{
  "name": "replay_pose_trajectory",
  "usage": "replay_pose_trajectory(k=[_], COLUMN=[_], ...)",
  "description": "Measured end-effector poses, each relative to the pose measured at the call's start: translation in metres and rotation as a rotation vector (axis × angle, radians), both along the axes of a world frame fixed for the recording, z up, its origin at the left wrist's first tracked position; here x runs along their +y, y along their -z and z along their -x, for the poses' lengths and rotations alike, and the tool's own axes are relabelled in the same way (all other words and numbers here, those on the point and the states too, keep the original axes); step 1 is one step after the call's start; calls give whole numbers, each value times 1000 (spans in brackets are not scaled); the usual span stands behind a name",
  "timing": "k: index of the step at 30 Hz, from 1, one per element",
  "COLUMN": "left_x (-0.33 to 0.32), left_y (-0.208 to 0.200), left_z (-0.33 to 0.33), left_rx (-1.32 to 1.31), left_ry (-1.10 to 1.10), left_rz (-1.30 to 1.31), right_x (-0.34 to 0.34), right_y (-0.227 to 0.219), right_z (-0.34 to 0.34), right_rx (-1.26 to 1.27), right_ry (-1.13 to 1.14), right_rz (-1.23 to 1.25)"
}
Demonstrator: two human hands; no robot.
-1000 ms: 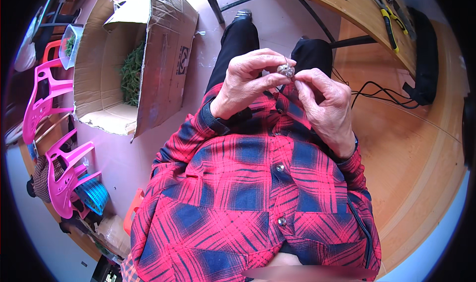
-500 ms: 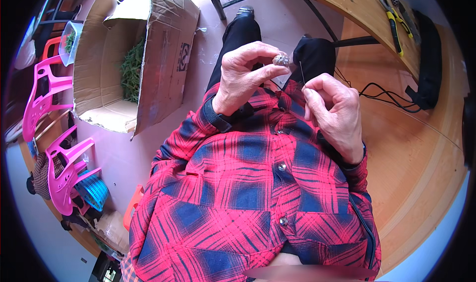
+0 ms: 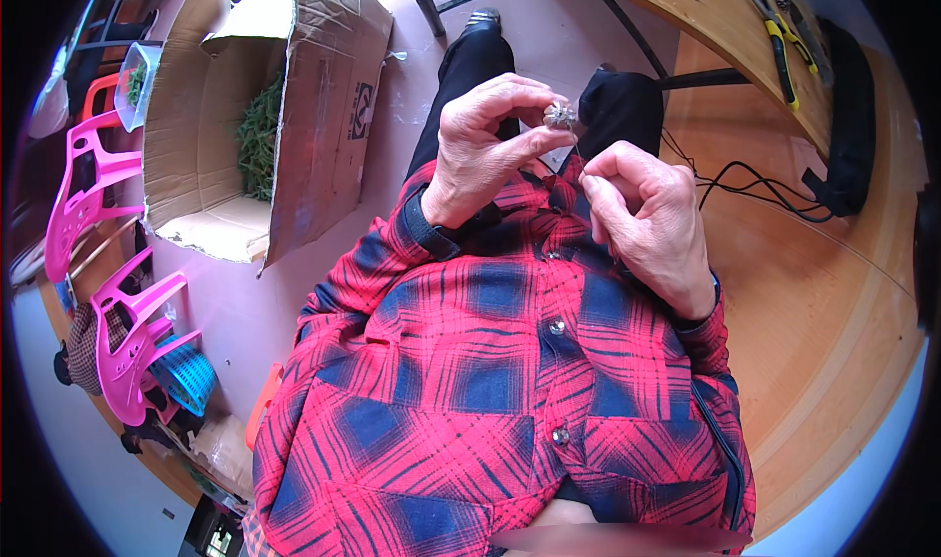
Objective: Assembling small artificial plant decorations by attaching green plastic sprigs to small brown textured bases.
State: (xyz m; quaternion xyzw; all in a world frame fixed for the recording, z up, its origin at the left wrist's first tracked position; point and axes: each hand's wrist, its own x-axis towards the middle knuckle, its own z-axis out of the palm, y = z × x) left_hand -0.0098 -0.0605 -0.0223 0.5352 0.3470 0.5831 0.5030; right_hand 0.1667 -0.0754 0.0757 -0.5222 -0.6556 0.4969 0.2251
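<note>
My left hand (image 3: 480, 150) pinches a small grey-brown cone (image 3: 560, 115), which looks like a pine cone, between thumb and fingertips. Close by on the right, my right hand (image 3: 655, 219) is closed with thumb and forefinger together on a thin wire (image 3: 578, 151). The wire's upper end points up toward the underside of the cone; whether it touches the cone I cannot tell. Both hands are raised in front of my red and navy checked shirt, above my lap.
A cardboard box (image 3: 323, 116) holding green sprigs (image 3: 260, 141) stands at the left. Pink plastic chairs (image 3: 127, 346) and a blue basket (image 3: 186, 376) are farther left. On the wooden table (image 3: 686, 18) at the upper right lie yellow-and-black pliers (image 3: 779, 52). Black cables (image 3: 760, 190) trail below it.
My right hand has moved left and slightly up, bringing the wire close under the cone. The cone has turned a little in my left hand, which otherwise stays in place.
</note>
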Motion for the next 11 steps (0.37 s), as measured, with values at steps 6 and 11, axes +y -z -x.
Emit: replay_pose_trajectory(k=[6, 11], left_x=[-1, -1], left_y=[-2, -3], left_z=[1, 2], left_rx=[45, 78], left_ry=[-27, -32], left_rz=[-59, -72], right_x=[-1, -1], right_y=[-2, -2], right_z=[-1, -2], right_rx=[-52, -97], right_ry=[-1, 10], right_rz=[14, -3])
